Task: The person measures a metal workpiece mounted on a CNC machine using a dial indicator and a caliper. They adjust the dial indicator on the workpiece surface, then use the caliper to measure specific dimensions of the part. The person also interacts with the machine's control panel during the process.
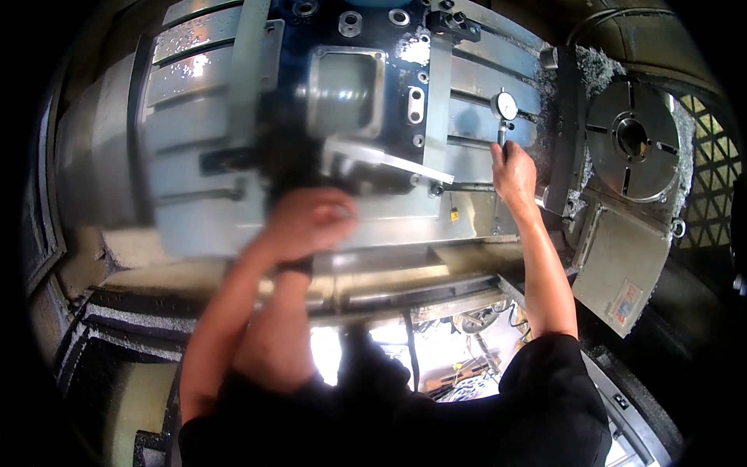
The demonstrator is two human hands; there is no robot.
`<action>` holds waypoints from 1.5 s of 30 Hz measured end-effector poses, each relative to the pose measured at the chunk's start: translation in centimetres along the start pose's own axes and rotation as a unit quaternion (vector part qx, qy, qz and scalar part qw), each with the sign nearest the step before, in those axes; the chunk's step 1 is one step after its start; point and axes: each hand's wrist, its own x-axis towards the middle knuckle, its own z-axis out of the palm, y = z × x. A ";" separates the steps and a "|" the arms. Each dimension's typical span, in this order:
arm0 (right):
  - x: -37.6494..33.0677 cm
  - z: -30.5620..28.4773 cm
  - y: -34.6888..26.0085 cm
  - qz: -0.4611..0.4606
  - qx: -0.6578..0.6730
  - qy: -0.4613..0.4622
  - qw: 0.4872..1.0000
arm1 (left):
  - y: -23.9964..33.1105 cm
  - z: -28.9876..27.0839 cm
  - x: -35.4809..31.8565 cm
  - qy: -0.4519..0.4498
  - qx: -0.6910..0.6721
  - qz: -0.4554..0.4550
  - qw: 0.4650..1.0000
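My right hand [513, 173] is closed around the stem just below a round white dial gauge [506, 105], which stands over the slotted grey machine table [194, 132]. My left hand [307, 222] is blurred, curled at the near edge of the table below a dark blue cast metal part [350, 78] clamped on it. Whether the left hand holds anything is hidden by the blur. A thin rod [467, 187] runs from the blue part toward my right hand.
A round grey rotary chuck [632, 140] with radial slots sits at the right, with metal chips around it. Below it hangs a grey angled cover plate [618, 272]. A metal mesh guard [712, 179] is at the far right.
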 end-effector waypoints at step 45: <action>-5.5 2.4 -7.8 -0.240 0.148 -0.034 0.959 | 3.9 -2.4 1.3 0.248 0.268 0.089 0.927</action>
